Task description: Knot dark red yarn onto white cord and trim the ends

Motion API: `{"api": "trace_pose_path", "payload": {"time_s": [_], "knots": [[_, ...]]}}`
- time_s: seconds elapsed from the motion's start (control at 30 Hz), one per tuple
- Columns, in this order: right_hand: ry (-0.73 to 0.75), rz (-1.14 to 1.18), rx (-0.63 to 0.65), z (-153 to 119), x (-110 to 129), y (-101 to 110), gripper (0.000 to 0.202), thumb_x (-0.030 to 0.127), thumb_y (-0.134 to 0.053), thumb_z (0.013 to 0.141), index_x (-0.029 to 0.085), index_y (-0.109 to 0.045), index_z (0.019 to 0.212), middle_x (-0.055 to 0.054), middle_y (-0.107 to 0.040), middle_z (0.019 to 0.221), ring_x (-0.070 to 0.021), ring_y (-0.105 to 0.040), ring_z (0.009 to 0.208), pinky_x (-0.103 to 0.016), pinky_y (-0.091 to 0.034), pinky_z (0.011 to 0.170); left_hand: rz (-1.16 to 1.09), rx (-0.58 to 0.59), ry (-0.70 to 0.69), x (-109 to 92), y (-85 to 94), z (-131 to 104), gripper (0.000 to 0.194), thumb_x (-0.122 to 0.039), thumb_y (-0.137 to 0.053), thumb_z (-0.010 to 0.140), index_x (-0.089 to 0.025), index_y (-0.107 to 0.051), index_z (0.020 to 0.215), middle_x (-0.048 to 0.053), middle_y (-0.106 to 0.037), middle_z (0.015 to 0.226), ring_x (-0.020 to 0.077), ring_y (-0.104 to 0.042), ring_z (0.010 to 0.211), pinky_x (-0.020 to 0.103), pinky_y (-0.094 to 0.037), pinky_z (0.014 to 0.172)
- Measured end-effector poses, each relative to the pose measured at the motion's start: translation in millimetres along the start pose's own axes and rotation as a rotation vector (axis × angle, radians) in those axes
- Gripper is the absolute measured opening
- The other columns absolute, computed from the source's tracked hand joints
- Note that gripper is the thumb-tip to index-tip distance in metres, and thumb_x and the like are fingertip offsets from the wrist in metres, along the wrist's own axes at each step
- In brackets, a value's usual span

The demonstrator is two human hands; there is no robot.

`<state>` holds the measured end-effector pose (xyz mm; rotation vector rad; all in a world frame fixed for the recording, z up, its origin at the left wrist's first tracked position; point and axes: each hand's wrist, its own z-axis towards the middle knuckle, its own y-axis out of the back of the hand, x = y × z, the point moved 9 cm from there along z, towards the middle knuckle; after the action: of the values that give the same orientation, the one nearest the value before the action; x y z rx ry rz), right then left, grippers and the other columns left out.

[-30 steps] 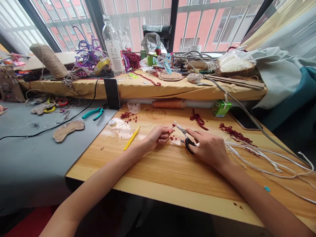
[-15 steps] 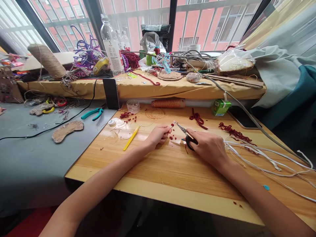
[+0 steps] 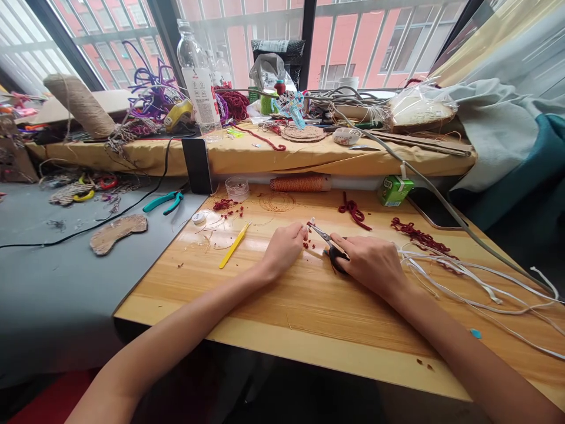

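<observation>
My right hand grips black-handled scissors, their blades pointing left toward my other hand. Pinched in the fingers of my left hand is a small dark red and white piece, mostly covered by the fingertips; it looks like cord, but its exact kind is too small to tell. The blade tips meet this piece right beside the fingertips. Dark red snippets lie on the wooden tabletop just below. Yellow tweezers rest to the left of my left hand.
Behind the hands stand a clear round container, an orange thread spool and a green carton. Dark red cord and white cords lie to the right. Teal pliers sit on the grey surface at left.
The scissor blades have shifted left and now reach the small piece. My left hand has turned slightly, hiding more of its fingers. The whole view has moved a little.
</observation>
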<state>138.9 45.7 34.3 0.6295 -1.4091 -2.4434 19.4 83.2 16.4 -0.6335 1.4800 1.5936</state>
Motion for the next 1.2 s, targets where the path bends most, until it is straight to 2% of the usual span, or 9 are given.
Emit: {"api": "trace_pose_path", "payload": {"time_s": [0.2, 0.43, 0.6, 0.93, 1.07, 1.2], "knots": [[0.000, -0.011, -0.051, -2, 0, 1, 0.028, 0.030, -0.047, 0.077, 0.023, -0.064, 0.097, -0.001, -0.068, 0.069, -0.0133, -0.055, 0.057, -0.026, -0.022, 0.051, 0.095, -0.005, -0.002, 2, -0.5, 1, 0.026, -0.022, -0.033, 0.084, -0.018, -0.046, 0.061, -0.001, -0.050, 0.057, 0.0121, -0.045, 0.059, 0.022, -0.029, 0.060], [-0.023, 0.016, -0.032, 0, 0, 1, 0.029, 0.026, -0.048, 0.076, 0.022, -0.063, 0.101, -0.001, -0.069, 0.073, -0.0131, -0.057, 0.060, -0.025, -0.025, 0.051, 0.027, -0.019, 0.019, 3, 2.6, 2, 0.026, -0.020, -0.035, 0.083, -0.017, -0.047, 0.060, -0.002, -0.051, 0.060, 0.0117, -0.047, 0.063, 0.021, -0.030, 0.062], [-0.090, 0.062, -0.050, 2, -4, 6, 0.029, 0.033, -0.047, 0.077, 0.023, -0.063, 0.099, 0.000, -0.069, 0.081, -0.0137, -0.059, 0.064, -0.024, -0.027, 0.052, -0.021, -0.015, 0.056, 7, 3.5, 3, 0.027, -0.021, -0.035, 0.082, -0.016, -0.046, 0.059, -0.001, -0.051, 0.061, 0.0119, -0.047, 0.065, 0.021, -0.031, 0.063], [-0.068, 0.042, -0.031, 1, -1, 3, 0.028, 0.031, -0.045, 0.078, 0.023, -0.063, 0.098, -0.002, -0.068, 0.078, -0.0134, -0.057, 0.064, -0.025, -0.026, 0.053, 0.217, 0.013, -0.086, 0, -5.2, -1, 0.026, -0.021, -0.032, 0.084, -0.018, -0.050, 0.066, 0.002, -0.056, 0.064, 0.0140, -0.046, 0.060, 0.023, -0.030, 0.060], [-0.037, 0.014, -0.018, 0, 2, -1, 0.026, 0.028, -0.045, 0.079, 0.023, -0.064, 0.096, -0.001, -0.066, 0.068, -0.0137, -0.056, 0.061, -0.025, -0.025, 0.053, 0.247, 0.014, -0.091, 2, -7.7, -1, 0.026, -0.022, -0.032, 0.085, -0.018, -0.050, 0.067, 0.003, -0.056, 0.065, 0.0142, -0.048, 0.060, 0.023, -0.031, 0.060], [-0.061, 0.020, -0.010, 0, -1, -1, 0.027, 0.027, -0.047, 0.078, 0.023, -0.063, 0.098, -0.001, -0.066, 0.068, -0.0140, -0.056, 0.062, -0.025, -0.024, 0.053, 0.309, 0.012, -0.082, 6, -8.1, 1, 0.026, -0.023, -0.031, 0.085, -0.018, -0.051, 0.070, 0.005, -0.058, 0.068, 0.0151, -0.049, 0.062, 0.024, -0.031, 0.059]]}}
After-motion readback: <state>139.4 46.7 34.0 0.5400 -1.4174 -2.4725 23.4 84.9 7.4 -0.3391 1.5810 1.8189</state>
